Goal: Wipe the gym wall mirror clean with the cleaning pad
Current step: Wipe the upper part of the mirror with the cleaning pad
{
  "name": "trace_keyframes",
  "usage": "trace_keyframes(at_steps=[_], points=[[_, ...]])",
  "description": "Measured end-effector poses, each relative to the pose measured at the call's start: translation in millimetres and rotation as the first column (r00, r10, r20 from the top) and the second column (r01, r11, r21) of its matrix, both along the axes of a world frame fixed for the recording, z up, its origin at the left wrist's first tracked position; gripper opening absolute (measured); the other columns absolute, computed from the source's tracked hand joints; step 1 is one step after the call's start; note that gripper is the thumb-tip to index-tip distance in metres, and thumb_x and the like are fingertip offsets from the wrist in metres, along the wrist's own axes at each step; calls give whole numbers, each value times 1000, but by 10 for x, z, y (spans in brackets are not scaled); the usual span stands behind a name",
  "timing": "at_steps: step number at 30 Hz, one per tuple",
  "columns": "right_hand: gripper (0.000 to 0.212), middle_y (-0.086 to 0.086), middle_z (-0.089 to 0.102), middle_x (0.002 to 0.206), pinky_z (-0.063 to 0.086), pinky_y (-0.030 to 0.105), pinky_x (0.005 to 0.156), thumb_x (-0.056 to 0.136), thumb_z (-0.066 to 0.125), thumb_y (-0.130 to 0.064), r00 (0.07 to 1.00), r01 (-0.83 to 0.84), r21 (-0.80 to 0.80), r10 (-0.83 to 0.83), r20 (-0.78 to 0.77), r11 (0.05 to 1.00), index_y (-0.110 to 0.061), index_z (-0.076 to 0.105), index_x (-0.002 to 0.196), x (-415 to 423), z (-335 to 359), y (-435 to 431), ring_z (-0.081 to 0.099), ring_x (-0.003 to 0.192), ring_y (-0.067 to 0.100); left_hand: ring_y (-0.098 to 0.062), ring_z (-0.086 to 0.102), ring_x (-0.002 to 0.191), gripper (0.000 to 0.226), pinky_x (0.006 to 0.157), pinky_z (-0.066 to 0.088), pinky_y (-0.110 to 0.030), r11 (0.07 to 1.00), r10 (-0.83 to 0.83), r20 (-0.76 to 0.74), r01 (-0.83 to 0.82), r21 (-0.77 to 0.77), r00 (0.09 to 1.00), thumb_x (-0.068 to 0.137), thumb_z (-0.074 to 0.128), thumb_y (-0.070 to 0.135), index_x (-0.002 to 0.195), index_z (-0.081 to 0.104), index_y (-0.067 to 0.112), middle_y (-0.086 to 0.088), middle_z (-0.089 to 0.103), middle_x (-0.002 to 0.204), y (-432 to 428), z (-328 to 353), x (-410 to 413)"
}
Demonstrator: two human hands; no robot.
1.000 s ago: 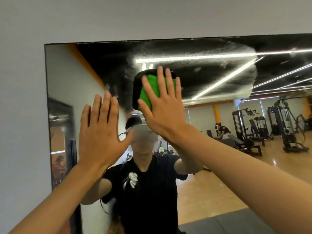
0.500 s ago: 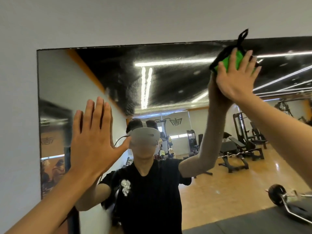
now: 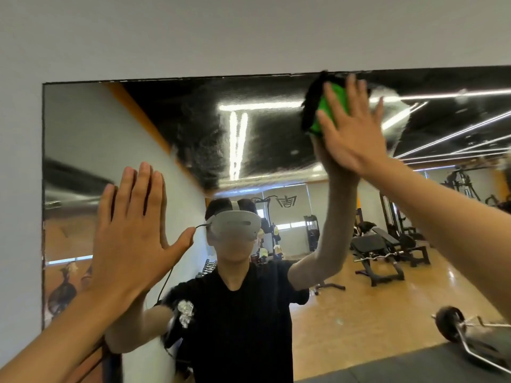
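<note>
mirror glass (image 3: 276, 167) is getting its upper band worked over right now, and the green pad (image 3: 327, 106) is sitting high on it, just under the top edge and right of the middle, pressed flat against the glass. a second ago the pad was lower and nearer the centre, over the reflected head; half a second ago it was swinging up and out to the right, riding the top edge with its black loop poking over onto the wall; now it is coming back down and left a little, fully on the glass again. that is telling me the person is sweeping back and forth along the top strip, and the streaky haze across the dark reflected ceiling suggests this strip is not finished yet, with the lower glass probably waiting. the right hand (image 3: 349, 125) is spreading wide, fingers straight and fanned, pushing the pad with the palm rather than gripping it. the left hand (image 3: 132, 239) is also lying open and flat, fingers together and pointing up, staying planted on the left part of the mirror as a brace. the pad is standing with its long side nearly upright, leaning slightly, its black edge (image 3: 311, 106) facing left and its top end pointing toward the wall (image 3: 249, 34) above.
</note>
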State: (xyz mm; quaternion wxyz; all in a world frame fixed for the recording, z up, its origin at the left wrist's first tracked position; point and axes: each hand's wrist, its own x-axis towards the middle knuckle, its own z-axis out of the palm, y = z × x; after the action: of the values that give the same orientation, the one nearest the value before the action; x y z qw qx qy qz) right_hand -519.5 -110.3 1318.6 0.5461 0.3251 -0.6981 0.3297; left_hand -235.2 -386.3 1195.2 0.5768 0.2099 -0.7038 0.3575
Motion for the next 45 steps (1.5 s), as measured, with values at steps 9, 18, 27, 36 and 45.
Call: trace_keyframes(at_steps=[9, 18, 27, 36, 45], points=[[90, 18, -10, 172, -12, 56, 126, 94, 6, -80, 994, -70, -119, 80, 79, 990, -27, 2, 167, 754, 276, -639, -15, 158, 36, -34, 4, 164, 105, 130, 13, -60, 1000, 14, 1, -14, -22, 1000, 95, 32, 76, 168, 10, 3, -15, 2, 177, -14, -4, -4], [74, 4, -8, 174, -14, 55, 126, 100, 7, -76, 978, 45, 162, -10, -209, 986, -40, 3, 165, 391, 21, -325, -11, 160, 22, -31, 1, 164, 101, 131, 11, -59, 1000, -10, 9, 10, -1, 1000, 97, 25, 75, 168, 11, 5, -13, 2, 177, -68, 3, 7], [92, 14, -13, 173, -12, 59, 125, 92, 3, -84, 965, -23, -230, 82, 251, 973, -30, -2, 166, -10, 214, 117, -17, 158, 34, -34, 4, 164, 103, 130, 11, -60, 1000, -14, -10, 14, -10, 1000, 96, 31, 74, 168, 14, 3, -15, 4, 177, -6, -5, -10], [83, 10, -6, 174, -10, 56, 126, 96, 15, -82, 947, -60, 195, 118, -298, 979, -37, 10, 166, 1688, 32, -1581, -14, 159, 30, -34, 7, 163, 100, 130, 13, -59, 999, -5, -20, 5, -37, 1000, 97, 32, 72, 167, 16, 2, -16, 8, 176, -31, 7, -11], [77, 0, -3, 175, -13, 59, 125, 94, 5, -78, 981, 14, 101, 6, -192, 995, -46, 12, 163, 561, 140, -532, -8, 160, 18, -32, 6, 164, 98, 131, 12, -57, 999, 2, -23, -3, -37, 1000, 97, 32, 69, 168, 14, 4, -14, 7, 177, -46, -16, -1]])
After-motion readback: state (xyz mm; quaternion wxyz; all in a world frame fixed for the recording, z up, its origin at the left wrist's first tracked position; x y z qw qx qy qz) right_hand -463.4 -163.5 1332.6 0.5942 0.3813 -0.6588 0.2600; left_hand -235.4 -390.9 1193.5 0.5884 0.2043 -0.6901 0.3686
